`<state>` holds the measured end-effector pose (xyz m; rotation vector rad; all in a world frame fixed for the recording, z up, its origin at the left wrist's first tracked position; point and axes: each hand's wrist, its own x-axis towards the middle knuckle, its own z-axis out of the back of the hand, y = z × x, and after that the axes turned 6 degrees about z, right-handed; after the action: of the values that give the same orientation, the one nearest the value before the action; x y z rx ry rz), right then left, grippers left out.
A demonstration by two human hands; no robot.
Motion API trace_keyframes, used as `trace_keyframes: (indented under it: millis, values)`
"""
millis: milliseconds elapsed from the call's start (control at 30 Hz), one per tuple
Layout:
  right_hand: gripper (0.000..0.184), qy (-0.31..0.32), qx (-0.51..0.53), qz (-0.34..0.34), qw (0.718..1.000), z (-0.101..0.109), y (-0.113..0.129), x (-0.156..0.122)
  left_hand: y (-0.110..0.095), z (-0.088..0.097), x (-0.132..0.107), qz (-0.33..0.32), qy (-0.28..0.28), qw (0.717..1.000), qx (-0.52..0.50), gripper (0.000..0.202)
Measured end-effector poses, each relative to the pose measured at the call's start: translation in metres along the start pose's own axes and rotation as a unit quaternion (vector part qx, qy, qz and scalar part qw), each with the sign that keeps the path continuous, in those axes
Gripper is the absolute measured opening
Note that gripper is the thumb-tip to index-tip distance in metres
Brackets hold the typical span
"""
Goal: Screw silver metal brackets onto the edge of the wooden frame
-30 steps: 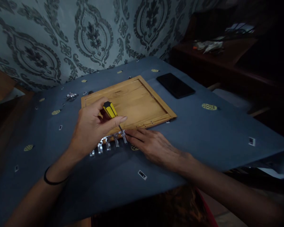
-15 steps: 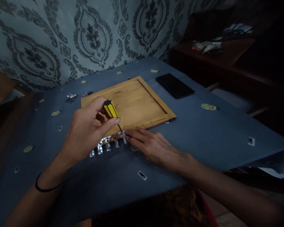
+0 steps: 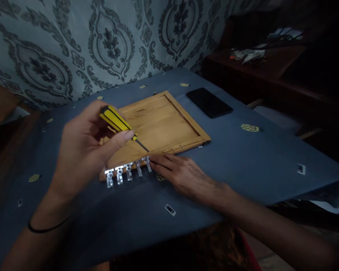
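My left hand (image 3: pixel 83 148) is closed round a yellow and black screwdriver (image 3: pixel 118 121), lifted and tilted so its dark tip points down to the right over a wooden framed board (image 3: pixel 161 120). Several small metal hooks (image 3: pixel 127 171) stand in a row along the board's near edge. My right hand (image 3: pixel 180 173) lies flat on the blue cloth, its fingers stretched out with the fingertips touching the rightmost hook (image 3: pixel 147 162).
A black phone (image 3: pixel 209 102) lies on the blue cloth (image 3: pixel 243 158) beyond the board's right corner. Small metal parts are half hidden behind my left hand at the far left. A dark wooden side table (image 3: pixel 257 64) with clutter stands at the right. A patterned wall is behind.
My left hand has lifted the screwdriver off the rightmost hook and swung it up and to the left, uncovering the row of hooks. My right hand has stayed put.
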<state>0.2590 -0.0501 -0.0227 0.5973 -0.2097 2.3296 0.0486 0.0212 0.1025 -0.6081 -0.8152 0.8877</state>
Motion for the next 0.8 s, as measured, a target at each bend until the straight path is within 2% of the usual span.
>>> trace_keyframes:
  millis: [67, 133, 333, 800]
  values:
    - [0.045, 0.009, 0.000, -0.003, 1.000, -0.001, 0.000, 0.000, -0.002, 0.005, -0.001, 0.000, -0.014, 1.000, 0.020, 0.022]
    - [0.045, 0.017, 0.001, -0.007, 1.000, -0.001, 0.000, 0.000, -0.001, 0.005, 0.000, 0.005, 0.005, 0.999, 0.038, 0.026]
    - [0.044, 0.004, 0.002, -0.001, 1.000, 0.000, 0.001, 0.001, 0.007, -0.007, 0.003, 0.013, 0.058, 0.997, 0.048, 0.024]
    - [0.050, 0.030, 0.017, -0.006, 0.999, 0.002, 0.001, 0.000, 0.018, -0.014, 0.001, 0.017, 0.085, 0.994, 0.066, 0.023]
